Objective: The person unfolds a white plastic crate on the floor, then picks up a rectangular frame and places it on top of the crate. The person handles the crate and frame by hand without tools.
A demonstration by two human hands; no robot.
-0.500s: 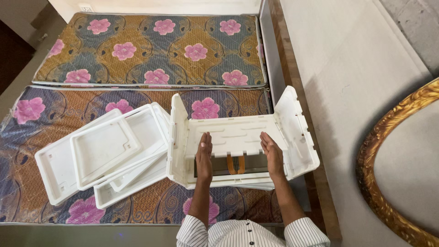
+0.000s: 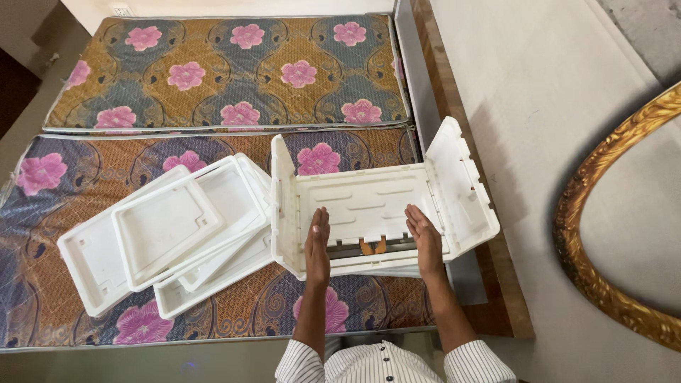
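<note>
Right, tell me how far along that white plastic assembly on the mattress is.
Done: two side panels stand upright on the white base panel, forming an open-topped, three-sided shell. In hand: the left hand and right hand rest flat, open, on the base's near edge. Left: a loose pile of white panels lies unattached beside it on the floral mattress.

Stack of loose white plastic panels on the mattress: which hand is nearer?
Left. The left hand rests on the white plastic box frame, just right of the panel stack; the right hand lies farther right.
</note>
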